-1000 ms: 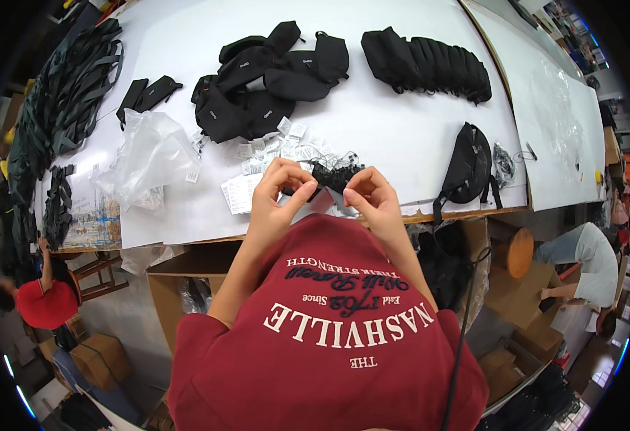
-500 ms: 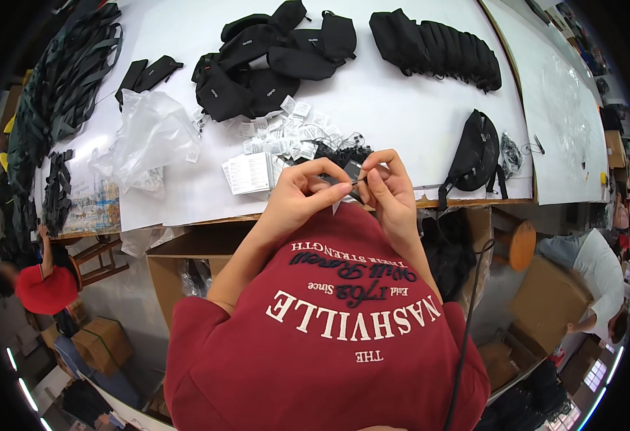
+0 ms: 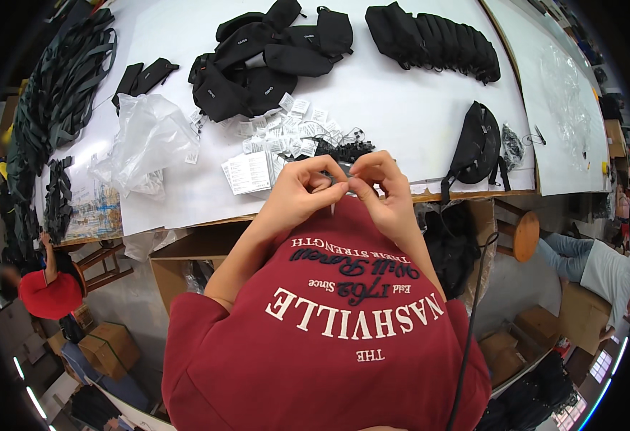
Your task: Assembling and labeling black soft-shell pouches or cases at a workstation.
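1. In the head view, the left hand [image 3: 308, 188] and the right hand [image 3: 379, 190] come together over the near edge of the table [image 3: 415, 129].
2. Their fingers are bent and the fingertips meet. What is between them is hidden, so I cannot tell if either hand is closed or gripping something.
3. A small white piece [image 3: 333, 209] shows just below the left fingertips; its kind is not clear.
4. Just beyond the hands lies a heap of small black pieces [image 3: 347, 149], with white tags [image 3: 293, 133] to its left.
5. A stack of white cards [image 3: 249, 173] is near the left hand.
6. Farther away are piled black pouches [image 3: 246, 82]; on the right lies a black waist bag [image 3: 475, 147].
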The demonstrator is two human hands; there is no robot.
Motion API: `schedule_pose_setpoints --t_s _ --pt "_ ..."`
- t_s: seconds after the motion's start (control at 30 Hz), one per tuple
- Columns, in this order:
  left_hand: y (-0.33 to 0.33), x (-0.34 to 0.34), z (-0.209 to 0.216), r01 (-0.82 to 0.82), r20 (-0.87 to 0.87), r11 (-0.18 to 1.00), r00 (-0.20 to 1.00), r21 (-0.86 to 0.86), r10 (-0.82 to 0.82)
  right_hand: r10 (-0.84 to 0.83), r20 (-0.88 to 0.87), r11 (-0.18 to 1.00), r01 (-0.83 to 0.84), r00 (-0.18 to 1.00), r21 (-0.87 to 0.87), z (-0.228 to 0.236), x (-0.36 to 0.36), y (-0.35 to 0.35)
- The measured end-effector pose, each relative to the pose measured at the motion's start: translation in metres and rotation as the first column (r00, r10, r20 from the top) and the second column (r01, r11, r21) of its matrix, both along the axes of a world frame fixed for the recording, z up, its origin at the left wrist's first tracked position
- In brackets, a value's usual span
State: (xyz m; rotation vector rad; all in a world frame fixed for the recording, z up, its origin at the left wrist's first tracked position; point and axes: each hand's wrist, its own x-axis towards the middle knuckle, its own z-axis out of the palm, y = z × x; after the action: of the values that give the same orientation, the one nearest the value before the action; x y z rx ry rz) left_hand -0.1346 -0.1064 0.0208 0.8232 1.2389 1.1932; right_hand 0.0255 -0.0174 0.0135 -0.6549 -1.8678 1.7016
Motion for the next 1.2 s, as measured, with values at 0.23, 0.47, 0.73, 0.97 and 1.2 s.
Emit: schedule_pose_setpoints --t_s 0.23,0.47,0.73,0.97,1.2 --pt "0.001 0.000 -0.001 -0.034 -0.032 0.999 0.999 0.024 0.035 0.048 -0.062 0.994 -0.054 0.997 -0.091 0.004 -0.007 0.006" --pt "0.024 -0.027 -0.005 0.030 -0.594 0.857 0.733 0.515 0.331 0.160 -0.220 0.864 -0.244 0.962 -0.440 0.024 -0.010 0.022" --pt "0.014 -0.039 -0.026 0.520 -0.244 0.847 0.840 0.111 -0.484 0.143 -0.401 0.857 -0.316 0.905 -0.407 0.029 -0.001 0.032" --pt "0.000 -0.045 -0.031 0.397 -0.249 0.903 0.902 0.163 -0.351 0.145 -0.421 0.843 -0.334 0.895 -0.420 0.031 0.001 0.028" --pt "-0.032 -0.082 -0.038 0.271 -0.750 0.963 0.638 0.005 -0.175 0.030 -0.407 0.898 -0.204 0.913 -0.390 0.018 0.020 0.038"
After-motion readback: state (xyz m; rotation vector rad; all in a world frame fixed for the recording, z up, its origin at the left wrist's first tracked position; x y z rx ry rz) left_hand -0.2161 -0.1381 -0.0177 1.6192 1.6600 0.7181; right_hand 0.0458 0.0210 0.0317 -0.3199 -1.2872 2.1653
